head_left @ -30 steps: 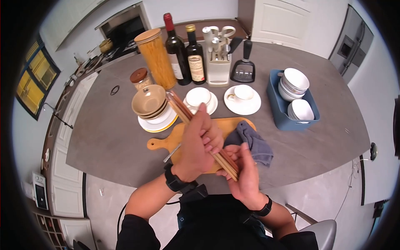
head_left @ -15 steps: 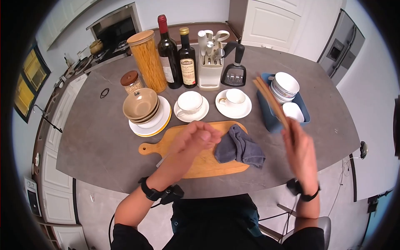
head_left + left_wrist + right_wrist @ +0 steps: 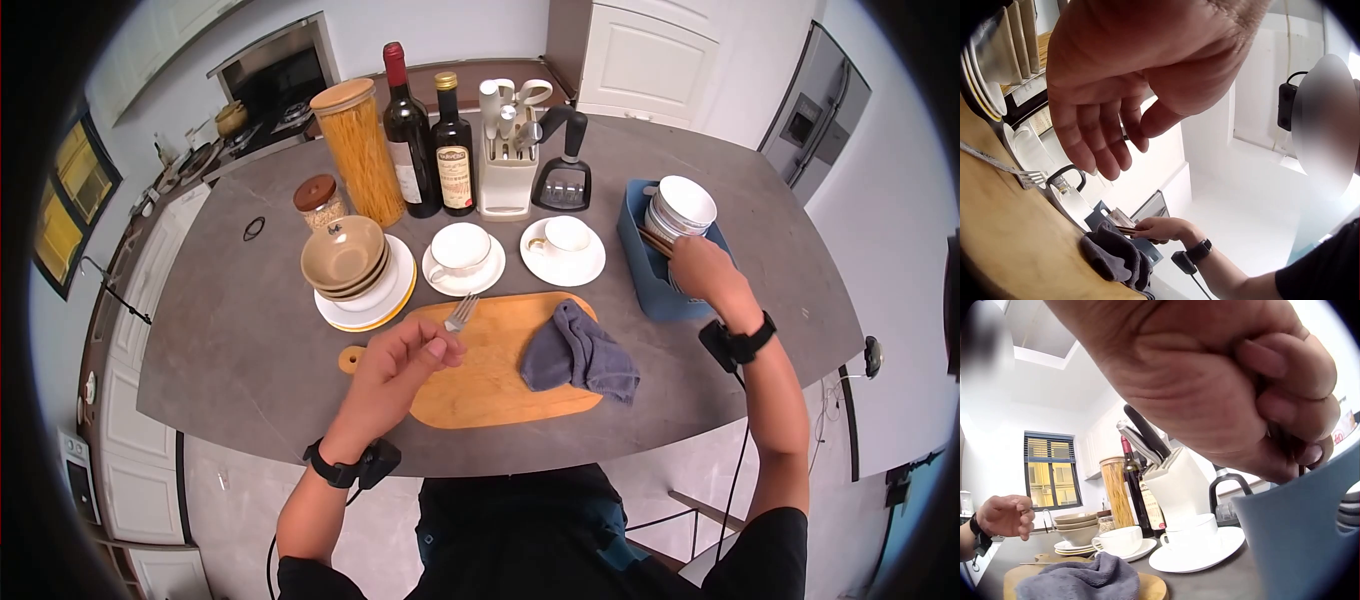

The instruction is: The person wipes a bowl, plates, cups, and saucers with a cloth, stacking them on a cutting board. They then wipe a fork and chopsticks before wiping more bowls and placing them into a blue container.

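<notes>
My right hand (image 3: pixel 708 270) grips a bundle of wooden chopsticks (image 3: pixel 654 241) inside the blue plastic basket (image 3: pixel 650 290), beside a stack of white bowls (image 3: pixel 687 200). In the right wrist view its curled fingers (image 3: pixel 1291 406) are right above the basket's rim. Over the wooden cutting board (image 3: pixel 500 390) hovers my left hand (image 3: pixel 405 365), fingers loosely bent and holding nothing. Below it a metal fork (image 3: pixel 1025 177) lies on the board, as the left wrist view shows; in the head view the hand hides the fork's handle. A grey cloth (image 3: pixel 578 355) lies crumpled on the board's right part.
Two white cups (image 3: pixel 460 247) on saucers stand behind the board. To the left, brown bowls (image 3: pixel 343 250) sit on stacked plates (image 3: pixel 398 285). Further back are a pasta jar (image 3: pixel 358 150), two bottles (image 3: pixel 452 155), a knife block (image 3: pixel 506 180) and a small lidded jar (image 3: pixel 318 197).
My right hand has carried the chopsticks from between both hands over to the right and down into the basket. The left hand has let go of them and shifted slightly left, uncovering the fork's tines.
</notes>
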The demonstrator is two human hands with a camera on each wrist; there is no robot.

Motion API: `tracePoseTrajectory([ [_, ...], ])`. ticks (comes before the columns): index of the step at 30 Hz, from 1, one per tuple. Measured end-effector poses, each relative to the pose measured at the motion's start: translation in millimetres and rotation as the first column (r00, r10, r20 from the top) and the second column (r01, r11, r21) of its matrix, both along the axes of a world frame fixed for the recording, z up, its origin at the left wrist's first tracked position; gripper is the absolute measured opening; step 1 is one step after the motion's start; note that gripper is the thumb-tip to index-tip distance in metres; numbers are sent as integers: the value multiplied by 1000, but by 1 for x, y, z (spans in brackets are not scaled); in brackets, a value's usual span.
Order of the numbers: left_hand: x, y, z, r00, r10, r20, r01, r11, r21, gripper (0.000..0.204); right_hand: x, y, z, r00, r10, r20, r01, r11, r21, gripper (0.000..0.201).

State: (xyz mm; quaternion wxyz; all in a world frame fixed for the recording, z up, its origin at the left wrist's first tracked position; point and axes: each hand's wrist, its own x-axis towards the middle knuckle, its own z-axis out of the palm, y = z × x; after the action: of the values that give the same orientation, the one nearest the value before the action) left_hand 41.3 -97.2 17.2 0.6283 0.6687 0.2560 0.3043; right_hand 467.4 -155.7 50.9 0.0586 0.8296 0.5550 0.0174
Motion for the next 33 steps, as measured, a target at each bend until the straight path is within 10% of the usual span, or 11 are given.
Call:
tracePoseTrajectory([
  [10,-23,3,-22,995,81,-59,-77,995,69,21,-3,14,-9,984,18,-176,-13,999,32,33],
  [19,-31,6,-16,780,517,-354,-209,748,630,23,11,10,-5,957,145,-252,-129,989,79,33],
  [25,-30,-2,-19,651,447,-614,33,791,611,38,-10,-2,10,951,146,-273,-111,984,139,29],
  [33,-25,2,-38,653,519,-552,62,689,722,16,-41,-26,31,971,218,-101,-161,901,403,33],
])
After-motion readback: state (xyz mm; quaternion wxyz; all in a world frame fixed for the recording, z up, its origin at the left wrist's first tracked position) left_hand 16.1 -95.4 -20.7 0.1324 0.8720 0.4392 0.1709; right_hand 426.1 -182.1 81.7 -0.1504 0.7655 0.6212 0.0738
